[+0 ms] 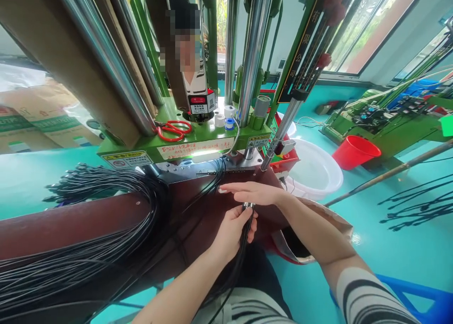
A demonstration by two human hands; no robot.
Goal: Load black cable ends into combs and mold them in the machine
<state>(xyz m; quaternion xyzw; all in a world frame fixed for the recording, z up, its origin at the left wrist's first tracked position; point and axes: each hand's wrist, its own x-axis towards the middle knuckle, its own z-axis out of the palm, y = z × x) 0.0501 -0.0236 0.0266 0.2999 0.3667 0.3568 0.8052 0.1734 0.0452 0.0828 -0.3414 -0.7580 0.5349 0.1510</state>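
Note:
My left hand [231, 229] is closed around a bundle of black cables [241, 248], and their metal ends stick up above its thumb. Just over those ends, my right hand [255, 193] lies flat with its fingers stretched out to the left. The palm touches or nearly touches the metal ends; I cannot tell which. Beyond both hands, more black cables [215, 175] run from the metal mould plate [177, 172] of a green press [198, 142]. On the left, a large bunch of black cables [155, 201] drapes over the brown table [116, 209].
Red-handled scissors [173, 131] and tape rolls [229, 123] lie on the press bed. To the right stand a white tub [311, 168], a red bucket [356, 153] and an open sack [332, 215]. A blue stool [417, 291] is at lower right. Steel columns rise in front.

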